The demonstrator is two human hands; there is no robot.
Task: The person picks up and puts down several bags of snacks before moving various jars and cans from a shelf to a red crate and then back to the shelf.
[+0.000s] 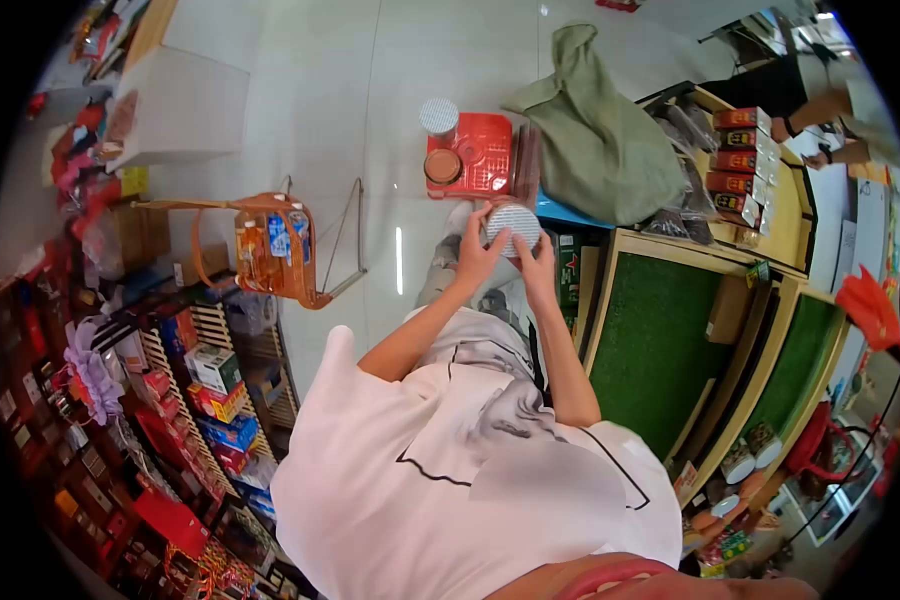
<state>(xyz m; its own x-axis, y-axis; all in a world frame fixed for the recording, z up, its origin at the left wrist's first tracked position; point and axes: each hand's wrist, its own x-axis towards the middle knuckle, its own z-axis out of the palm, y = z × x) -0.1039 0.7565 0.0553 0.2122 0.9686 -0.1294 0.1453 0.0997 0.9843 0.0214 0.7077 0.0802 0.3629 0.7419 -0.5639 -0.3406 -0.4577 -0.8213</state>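
Observation:
Both my hands are around a round container with a pale, checked lid [513,226], held in front of my body. My left hand [478,246] grips its left side, and my right hand [537,266] closes on the lower right side. Just beyond them is a red plastic stool [492,138] with a perforated top. At its left edge stand a container with a similar pale checked lid [438,116] and a round one with a copper-brown top [443,166]. What the held container has inside is hidden.
A green cloth [605,135] drapes over the counter to the right, near several stacked red boxes [740,165]. Another person's hand [818,158] shows at far right. On the left are a brown-framed chair or rack [315,290] and shelves with packaged goods [215,368].

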